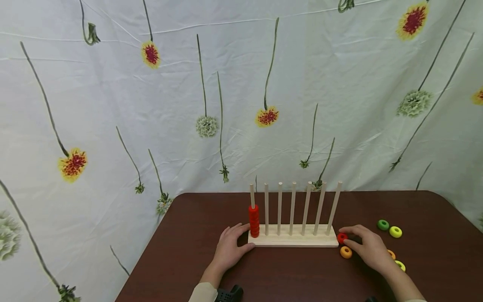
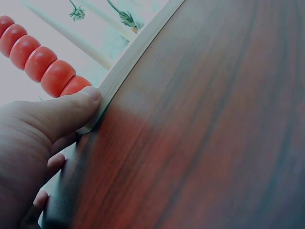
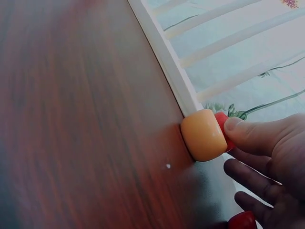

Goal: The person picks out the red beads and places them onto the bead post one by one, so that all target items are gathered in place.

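A pale wooden counting rack with several upright pegs stands on the table. Its leftmost peg carries a stack of red beads. At the rack's left end, my left hand holds the base, the thumb on its front corner by the lowest bead. Just off the right end, my right hand pinches a red bead between thumb and forefinger. An orange bead lies right in front of it, partly covering the red one in the right wrist view.
A green bead and a yellow bead lie behind my right hand. Another orange bead and yellow bead show beside its wrist. One more red bead sits below its fingers. A flowered cloth hangs behind the table.
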### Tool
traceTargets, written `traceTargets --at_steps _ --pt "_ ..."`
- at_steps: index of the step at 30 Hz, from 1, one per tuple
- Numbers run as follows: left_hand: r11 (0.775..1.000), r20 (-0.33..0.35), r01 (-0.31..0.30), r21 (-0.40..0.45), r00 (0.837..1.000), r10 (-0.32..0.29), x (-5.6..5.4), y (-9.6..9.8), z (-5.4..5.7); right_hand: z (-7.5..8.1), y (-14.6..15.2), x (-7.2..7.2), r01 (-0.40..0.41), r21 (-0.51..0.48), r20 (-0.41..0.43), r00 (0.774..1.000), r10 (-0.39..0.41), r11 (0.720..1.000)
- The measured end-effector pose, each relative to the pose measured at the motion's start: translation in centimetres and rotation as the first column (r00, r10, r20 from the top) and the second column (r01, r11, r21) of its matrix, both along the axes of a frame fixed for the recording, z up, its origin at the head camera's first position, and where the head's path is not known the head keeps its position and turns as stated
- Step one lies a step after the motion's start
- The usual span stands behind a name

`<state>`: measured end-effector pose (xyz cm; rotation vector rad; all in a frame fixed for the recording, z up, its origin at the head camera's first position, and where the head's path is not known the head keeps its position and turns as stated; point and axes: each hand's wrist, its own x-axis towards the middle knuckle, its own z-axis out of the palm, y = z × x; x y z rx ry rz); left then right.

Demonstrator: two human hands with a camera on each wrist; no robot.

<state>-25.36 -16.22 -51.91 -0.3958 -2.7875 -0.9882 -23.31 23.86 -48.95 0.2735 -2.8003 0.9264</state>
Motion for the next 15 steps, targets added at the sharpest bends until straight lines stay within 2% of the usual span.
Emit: traceTargets --at_steps 15 --pt "1.000 -0.007 -0.002 -0.008 1.000 0.002 0.03 0.07 -0.01 0.89 -0.71 0.23 0.020 -0.061 -0.019 1.000 -0.021 0.998"
